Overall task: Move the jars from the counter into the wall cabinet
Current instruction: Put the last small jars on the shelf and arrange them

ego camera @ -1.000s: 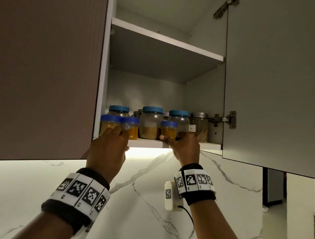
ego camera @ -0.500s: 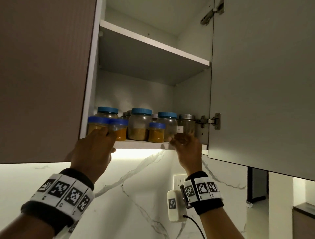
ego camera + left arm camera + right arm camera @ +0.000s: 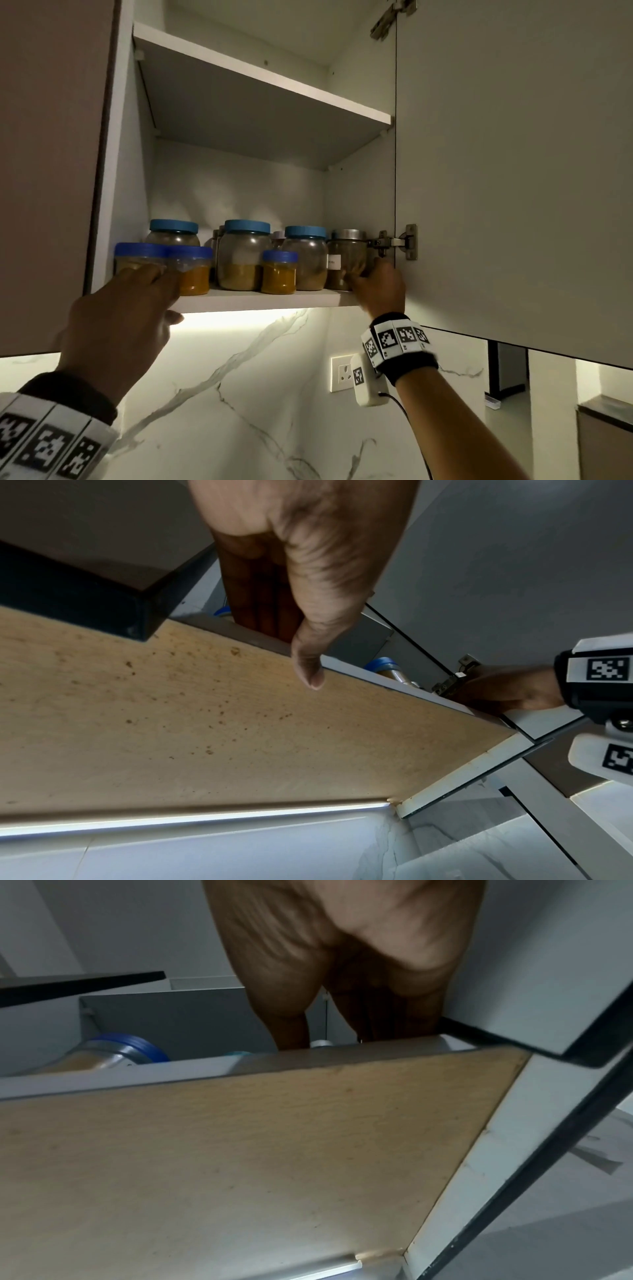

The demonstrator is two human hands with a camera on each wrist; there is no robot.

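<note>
Several jars stand on the wall cabinet's lower shelf (image 3: 260, 299). Small blue-lidded jars of yellow powder are in front, taller blue-lidded ones behind. My left hand (image 3: 144, 284) lays straight fingers against the front left small jar (image 3: 137, 257), its thumb under the shelf edge (image 3: 342, 666). At the shelf's right end my right hand (image 3: 373, 281) grips a steel-lidded jar (image 3: 346, 253) with a white label. In the right wrist view the thumb and fingers (image 3: 394, 1015) flank that jar's lid (image 3: 320, 1043). A small blue-lidded jar (image 3: 279, 272) stands free in the middle.
The open right cabinet door (image 3: 513, 171) and its hinge (image 3: 409, 245) are right beside my right hand. A closed brown door (image 3: 51, 171) borders the left. The upper shelf (image 3: 260, 75) is above. A wall socket (image 3: 342, 373) sits on the marble backsplash below.
My right hand let go of the small blue-lidded jar in the middle and moved right to the steel-lidded jar. My left hand stayed on the front left jar.
</note>
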